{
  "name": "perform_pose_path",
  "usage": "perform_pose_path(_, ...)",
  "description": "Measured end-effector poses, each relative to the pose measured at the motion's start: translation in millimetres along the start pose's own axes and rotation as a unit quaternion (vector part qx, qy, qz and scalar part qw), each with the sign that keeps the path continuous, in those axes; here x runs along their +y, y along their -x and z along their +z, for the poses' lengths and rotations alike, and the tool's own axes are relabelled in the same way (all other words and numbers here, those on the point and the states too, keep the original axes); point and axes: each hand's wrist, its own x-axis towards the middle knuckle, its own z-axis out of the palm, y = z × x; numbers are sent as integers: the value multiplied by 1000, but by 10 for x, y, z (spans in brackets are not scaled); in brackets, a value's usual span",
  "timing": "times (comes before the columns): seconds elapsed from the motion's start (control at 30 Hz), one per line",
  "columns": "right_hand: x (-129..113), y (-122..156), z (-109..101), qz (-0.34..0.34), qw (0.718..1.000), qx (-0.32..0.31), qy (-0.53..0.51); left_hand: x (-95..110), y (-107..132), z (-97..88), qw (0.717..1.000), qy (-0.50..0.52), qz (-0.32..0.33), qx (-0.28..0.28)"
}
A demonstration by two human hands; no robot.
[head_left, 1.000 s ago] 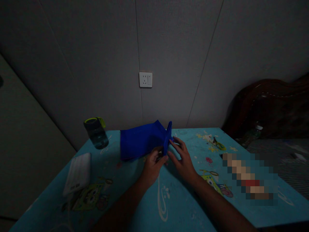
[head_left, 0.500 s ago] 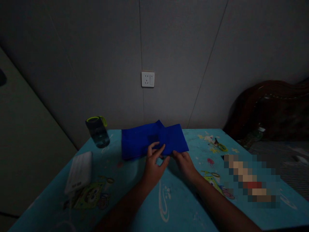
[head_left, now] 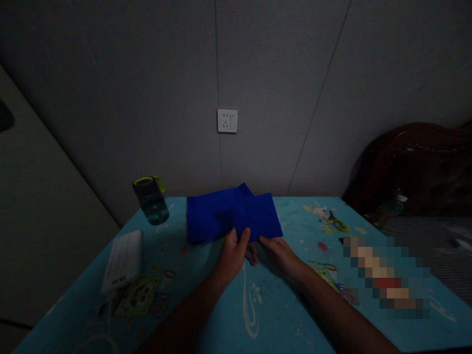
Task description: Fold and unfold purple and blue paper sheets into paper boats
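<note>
A blue cloth [head_left: 228,217] lies at the far middle of a turquoise cartoon-printed table [head_left: 265,314], part of it folded into a smaller flap on the right. My left hand [head_left: 233,253] pinches the flap's near edge, thumb on top of the cloth. My right hand [head_left: 277,251] grips the same near edge just to the right, its fingers curled under the cloth.
A dark water bottle with a yellow-green lid [head_left: 150,199] stands at the back left. A white power bank [head_left: 123,260] lies on the left. Small scissors [head_left: 336,222] lie at the right. A dark wooden headboard [head_left: 413,167] stands beyond the table's right side. The wall holds a socket [head_left: 227,121].
The cloth's right flap, upright a second ago, has been laid over flat. Both hands have drawn back to its near edge and closed on it.
</note>
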Motion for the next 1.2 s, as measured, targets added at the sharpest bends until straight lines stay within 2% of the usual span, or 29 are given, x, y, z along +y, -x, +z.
perform_pose_path(0.1, -87, -44, -122, 47, 998, -12, -39, 2, -13, -13, 1000, -8, 17, -10)
perform_pose_path(0.23, -217, -127, -376, 11, 998, 58, 17, -30, -8, -25, 998, -43, 15, -42)
perform_pose_path(0.3, -261, -138, -470, 21, 995, 94, 10, -62, 7, -20, 995, -59, 13, -73)
perform_pose_path(0.47, -260, -87, -523, 131, 982, 120, -62, -129, 39, -6, 988, -83, 17, -129)
perform_pose_path(0.53, -225, -72, -524, 145, 978, 124, -78, -132, 38, -15, 987, -86, 17, -134)
perform_pose_path(0.7, -110, -51, -598, 140, 980, 125, -69, -100, 19, -50, 985, -84, 8, -148)
perform_pose_path(0.8, -123, -41, -615, 135, 981, 133, -48, -89, 10, -67, 986, -77, -7, -148)
perform_pose_path(0.93, -288, -44, -573, 42, 987, 141, 69, -78, 5, -91, 985, -76, -7, -156)
perform_pose_path(1.03, -387, -45, -545, -24, 973, 162, 160, -62, 15, -93, 984, -68, -10, -162)
perform_pose_path(1.1, -388, -43, -545, -30, 970, 173, 169, -56, 30, -79, 984, -47, -15, -174)
perform_pose_path(1.2, -309, -52, -565, -15, 974, 188, 129, -61, 52, -52, 980, -5, -13, -196)
